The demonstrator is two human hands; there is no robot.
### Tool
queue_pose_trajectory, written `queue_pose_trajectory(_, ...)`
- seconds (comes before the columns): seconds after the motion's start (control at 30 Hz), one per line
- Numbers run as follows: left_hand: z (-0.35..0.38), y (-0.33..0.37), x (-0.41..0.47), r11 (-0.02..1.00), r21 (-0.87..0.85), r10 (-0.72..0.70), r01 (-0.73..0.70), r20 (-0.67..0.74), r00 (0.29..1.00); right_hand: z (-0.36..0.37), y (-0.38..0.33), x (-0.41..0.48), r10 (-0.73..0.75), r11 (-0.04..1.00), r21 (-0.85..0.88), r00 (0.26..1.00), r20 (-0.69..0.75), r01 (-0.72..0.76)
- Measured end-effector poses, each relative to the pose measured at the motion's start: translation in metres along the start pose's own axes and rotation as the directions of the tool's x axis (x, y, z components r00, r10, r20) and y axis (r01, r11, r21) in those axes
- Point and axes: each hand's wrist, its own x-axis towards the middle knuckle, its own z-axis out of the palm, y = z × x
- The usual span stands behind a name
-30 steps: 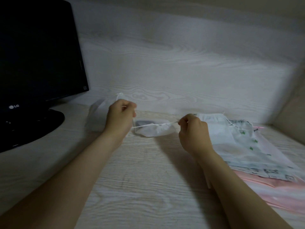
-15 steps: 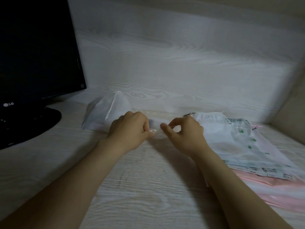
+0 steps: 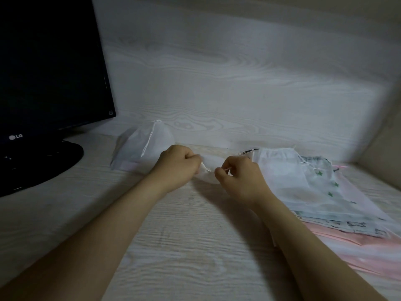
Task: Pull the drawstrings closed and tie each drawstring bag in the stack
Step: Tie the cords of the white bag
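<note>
Head view: a person's left hand [image 3: 178, 165] and right hand [image 3: 238, 177] hover close together over a pale wooden desk [image 3: 195, 246], each with fingers curled and pinching the drawstring [image 3: 227, 169] of a small white bag [image 3: 210, 164] that lies on the desk between them. The stack [image 3: 303, 187] of flat bags lies just beside the right hand, while a cinched bag [image 3: 138, 148] sits behind the left hand, near a dark monitor [image 3: 43, 72] at the far left.
</note>
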Motion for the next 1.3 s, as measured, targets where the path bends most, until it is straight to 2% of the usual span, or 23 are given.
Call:
queue_pose_trajectory(0.1, 0.005, 0.004, 0.001, 0.956, -0.28, -0.092, 0.083, -0.02, 0.996, 0.002, -0.001, 0.0, 0.009, 0.999, 0.047, 1.0, 0.016, -0.009)
queue_pose_trajectory(0.17, 0.008, 0.006, 0.001, 0.913, -0.398, -0.102, 0.085, -0.023, 0.995, 0.003, -0.001, 0.0, 0.018, 0.998, 0.067, 0.999, 0.039, -0.02)
queue_pose_trajectory(0.33, 0.009, 0.013, -0.004, 0.836, -0.545, -0.049, 0.066, 0.047, 0.998, 0.004, -0.001, 0.001, 0.019, 0.997, 0.07, 0.998, 0.066, -0.024)
queue_pose_trajectory(0.47, 0.006, 0.016, -0.008, 0.744, -0.657, -0.026, 0.119, 0.15, 0.988, 0.008, 0.0, 0.001, -0.021, 0.994, 0.104, 0.997, 0.079, 0.012)
queue_pose_trajectory(0.67, 0.004, 0.007, -0.005, 0.845, -0.518, -0.043, 0.132, 0.179, 0.983, 0.003, -0.004, -0.001, -0.043, 0.979, 0.195, 0.998, -0.042, 0.05)
queue_pose_trajectory(0.8, 0.004, 0.01, -0.008, 0.908, -0.402, -0.027, 0.121, 0.23, 0.973, 0.001, -0.005, -0.003, -0.061, 0.969, 0.237, 0.996, -0.065, 0.075)
queue_pose_trajectory(0.9, 0.004, 0.01, -0.009, 0.926, -0.365, 0.003, 0.097, 0.263, 0.965, -0.003, -0.007, -0.003, -0.05, 0.943, 0.327, 0.998, -0.047, 0.063)
queue_pose_trajectory(1.0, 0.004, 0.011, -0.01, 0.931, -0.357, 0.027, 0.08, 0.285, 0.958, -0.007, -0.011, -0.005, -0.12, 0.892, 0.439, 0.993, 0.002, 0.107)
queue_pose_trajectory(1.13, 0.002, 0.015, -0.014, 0.969, -0.245, 0.042, 0.021, 0.248, 0.968, -0.008, -0.011, -0.005, -0.112, 0.831, 0.547, 0.994, -0.006, 0.097)
queue_pose_trajectory(1.3, 0.002, 0.007, -0.01, 0.965, -0.259, 0.099, -0.04, 0.218, 0.971, -0.012, -0.015, -0.008, -0.123, 0.785, 0.615, 0.992, 0.038, 0.074)
